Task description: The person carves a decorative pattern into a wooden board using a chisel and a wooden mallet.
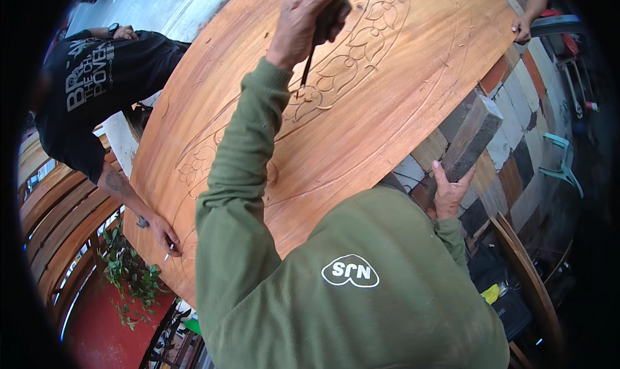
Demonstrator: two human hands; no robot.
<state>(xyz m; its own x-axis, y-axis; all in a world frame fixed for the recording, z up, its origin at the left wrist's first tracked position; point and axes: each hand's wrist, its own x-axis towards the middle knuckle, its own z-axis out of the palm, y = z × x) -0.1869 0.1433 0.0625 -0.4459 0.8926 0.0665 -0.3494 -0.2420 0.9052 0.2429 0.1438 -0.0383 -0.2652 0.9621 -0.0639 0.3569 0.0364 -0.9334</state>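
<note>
A large reddish-brown wooden panel with a curved edge lies before me. A carved band of leaves and flowers crosses it, and pencil-like lines mark other parts. My left hand is closed around a carving chisel. The chisel's thin dark shaft points down, its tip at the carved pattern, with small dark shavings there. Beside the panel's right edge, my right hand grips the lower end of a rough wooden block, which tilts up to the right. Green sleeves cover both my arms.
At left, a person in a black shirt leans over, one hand on the panel with a small white stick. Another person's hand holds the far right edge. Around are a slatted wooden bench, a leafy plant and patchwork tiles.
</note>
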